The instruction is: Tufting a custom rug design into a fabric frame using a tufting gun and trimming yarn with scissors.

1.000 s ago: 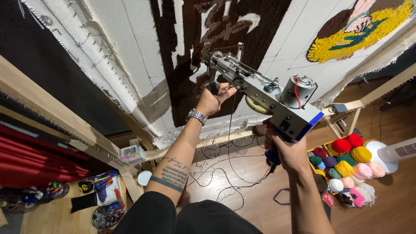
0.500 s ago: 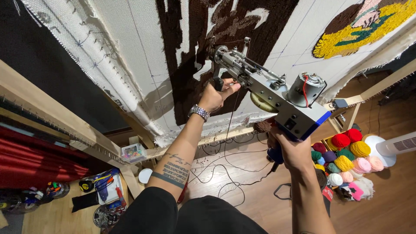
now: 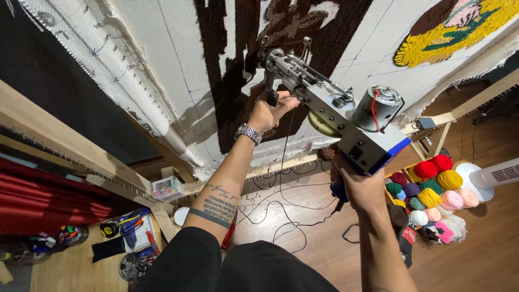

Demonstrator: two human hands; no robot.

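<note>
A: What has changed since a second ago?

B: The tufting gun (image 3: 335, 116) has climbed — its needle end now sits higher on the cloth (image 3: 162, 59), up in the dark brown patch (image 3: 238, 103), where before it was lower on that patch. Both arms have stretched up with it.

A: And the hands?

B: The left hand (image 3: 267, 112) is closed round the gun's black front grip, a metal watch (image 3: 248, 133) on the wrist. The right hand (image 3: 357, 186) is wrapped round the blue rear handle, below the body.

A: How does the gun look?

B: A grey metal box with a blue lower edge, a silver motor on top with a red wire, a yellow gear on its side. A long metal nose slopes up and left to the cloth; I cannot tell whether the tip is in the weave. A thread runs down from it.

A: Anything around?

B: The cloth is stretched on a wooden frame (image 3: 65, 146). A yellow tufted shape (image 3: 448, 38) shows at top right. On the floor (image 3: 486, 243) lie yarn balls (image 3: 432, 186) — red, yellow, pink, green — beside a white fan (image 3: 497, 176), and a black cable (image 3: 281, 216) loops under the frame.
</note>
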